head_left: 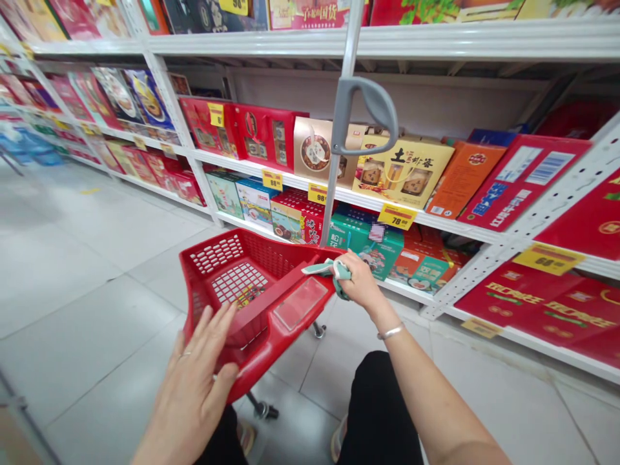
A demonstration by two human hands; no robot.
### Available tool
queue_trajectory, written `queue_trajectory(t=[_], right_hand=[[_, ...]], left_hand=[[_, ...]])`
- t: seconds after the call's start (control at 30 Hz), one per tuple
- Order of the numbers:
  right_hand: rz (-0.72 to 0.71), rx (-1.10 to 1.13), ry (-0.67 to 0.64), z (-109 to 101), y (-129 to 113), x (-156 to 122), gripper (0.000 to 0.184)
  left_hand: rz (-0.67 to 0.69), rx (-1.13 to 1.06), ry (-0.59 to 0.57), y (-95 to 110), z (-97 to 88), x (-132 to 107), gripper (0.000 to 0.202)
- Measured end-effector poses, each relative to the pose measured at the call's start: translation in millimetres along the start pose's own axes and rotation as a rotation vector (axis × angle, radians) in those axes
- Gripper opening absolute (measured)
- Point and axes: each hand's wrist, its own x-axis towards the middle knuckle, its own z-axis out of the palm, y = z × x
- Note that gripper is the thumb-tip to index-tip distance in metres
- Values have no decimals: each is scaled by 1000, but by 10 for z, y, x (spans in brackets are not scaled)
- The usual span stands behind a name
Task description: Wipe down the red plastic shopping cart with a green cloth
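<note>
A red plastic shopping basket [220, 255] on small wheels stands on the floor in front of me, tilted toward me. My left hand [196, 381] lies on its near rim with fingers stretched out and slightly apart. My right hand [356, 281] is closed on a pale green cloth [329, 269] pressed against the basket's right rim, next to a clear panel [300, 303]. The basket's grey pull handle [368, 113] rises on a metal pole above it.
White store shelves [436, 45] filled with red, gold and green gift boxes [404, 171] run along the right and back, with yellow price tags [396, 216] on the edges. Grey tiled floor [87, 258] spreads to the left. My legs in black trousers [378, 413] are below.
</note>
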Motion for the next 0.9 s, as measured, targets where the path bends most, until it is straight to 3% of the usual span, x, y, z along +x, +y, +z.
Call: queue_trajectory(t=[0.13, 0.23, 0.33, 0.43, 0.53, 0.63, 0.77, 0.9], right_hand=[[-52, 53, 59, 134, -305, -173, 18], [-119, 157, 80, 236, -595, -344, 15], [-225, 331, 48, 272, -874, -488, 15], [-270, 434, 50, 220, -1025, -576, 9], [-109, 408, 191, 136, -971, -621, 12], [215, 396, 367, 89, -763, -625, 15], [604, 447, 497, 184, -463, -494, 28], [675, 575, 540, 527, -417, -180, 36]], left_hand=[[-224, 76, 37, -447, -219, -13, 58], [-340, 148, 158, -694, -357, -34, 59], [-287, 143, 264, -638, -392, -15, 58], [-126, 56, 256, -300, -353, 48, 57], [1, -42, 206, 83, -280, 105, 57], [73, -55, 137, 289, -158, 139, 58], [-1, 133, 67, 195, 18, 183, 64], [-106, 256, 29, -57, 18, 232, 64]])
